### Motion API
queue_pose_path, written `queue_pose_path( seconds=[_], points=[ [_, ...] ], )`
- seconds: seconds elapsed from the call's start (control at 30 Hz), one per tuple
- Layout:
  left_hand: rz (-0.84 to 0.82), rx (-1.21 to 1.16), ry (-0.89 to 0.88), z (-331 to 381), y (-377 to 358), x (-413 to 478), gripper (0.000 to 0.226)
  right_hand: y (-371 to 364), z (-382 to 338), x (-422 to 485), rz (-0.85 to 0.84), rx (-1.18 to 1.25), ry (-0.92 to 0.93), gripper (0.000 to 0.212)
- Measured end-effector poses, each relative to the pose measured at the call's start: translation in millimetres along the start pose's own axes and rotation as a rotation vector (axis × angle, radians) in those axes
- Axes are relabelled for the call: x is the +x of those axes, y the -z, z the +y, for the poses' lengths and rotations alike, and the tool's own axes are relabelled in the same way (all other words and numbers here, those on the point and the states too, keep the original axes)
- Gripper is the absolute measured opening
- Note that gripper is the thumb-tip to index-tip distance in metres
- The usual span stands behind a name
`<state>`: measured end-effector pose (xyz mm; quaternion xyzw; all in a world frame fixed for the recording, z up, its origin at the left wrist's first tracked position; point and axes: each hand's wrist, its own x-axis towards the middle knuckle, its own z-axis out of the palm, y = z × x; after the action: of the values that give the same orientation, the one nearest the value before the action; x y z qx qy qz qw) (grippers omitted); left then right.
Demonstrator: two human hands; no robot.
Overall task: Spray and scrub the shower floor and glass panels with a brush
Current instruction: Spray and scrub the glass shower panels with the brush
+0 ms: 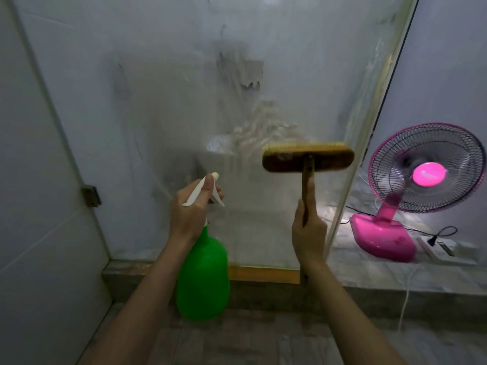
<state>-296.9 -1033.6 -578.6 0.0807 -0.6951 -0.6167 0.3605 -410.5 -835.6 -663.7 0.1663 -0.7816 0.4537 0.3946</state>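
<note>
A glass shower panel [184, 83] stands in front of me, fogged and streaked with white foam near its middle. My left hand [191, 209] grips the white trigger head of a green spray bottle [203, 275], nozzle aimed at the glass. My right hand [308, 230] grips the wooden handle of a scrub brush [308, 160], index finger laid along the handle. The brush head is held level with its yellow bristles against the glass just below the foam. The brown tiled shower floor [250, 341] lies below my arms.
A low stone curb [263, 291] runs under the glass. A white tiled wall [39, 206] with a metal hinge [91, 196] closes the left side. Beyond the glass edge at the right stand a pink table fan [421, 177], a power strip [442, 250] and cables.
</note>
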Motion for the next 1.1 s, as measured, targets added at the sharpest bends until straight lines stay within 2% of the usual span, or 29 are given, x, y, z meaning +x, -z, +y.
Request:
queue_pose_path(
  seconds=[0.1, 0.17, 0.27, 0.4, 0.6, 0.7, 0.9, 1.0, 1.1],
  points=[
    [0.002, 0.010, 0.013, -9, 3, -3, 0.031, 1, 22, -66, -0.153, -0.008, -0.058, 0.052],
    [0.004, 0.013, 0.032, -13, 5, -4, 0.035, -6, 13, -52, -0.155, -0.006, -0.011, 0.051],
    [-0.017, 0.022, 0.056, -18, 5, -3, 0.042, -8, -13, -2, -0.116, -0.076, 0.165, 0.054],
    [-0.065, -0.001, 0.068, -21, -1, -5, 0.026, -1, -9, 1, -0.145, -0.157, 0.254, 0.054],
    [-0.019, 0.002, 0.008, -12, 2, 5, 0.045, 5, 2, -5, -0.205, -0.222, 0.281, 0.052],
    [-0.013, -0.033, 0.024, -8, 6, 9, 0.039, 7, 1, -7, -0.214, -0.245, 0.263, 0.054],
    [-0.001, -0.032, -0.017, 3, 34, 25, 0.050, -27, -61, 2, -0.214, -0.251, 0.254, 0.057],
    [-0.015, -0.014, -0.021, 5, 51, 34, 0.042, -46, -90, 17, -0.242, -0.307, 0.330, 0.062],
    [0.010, -0.043, -0.020, 2, 74, 42, 0.035, -27, -60, 1, -0.342, -0.347, 0.303, 0.072]
  ],
)
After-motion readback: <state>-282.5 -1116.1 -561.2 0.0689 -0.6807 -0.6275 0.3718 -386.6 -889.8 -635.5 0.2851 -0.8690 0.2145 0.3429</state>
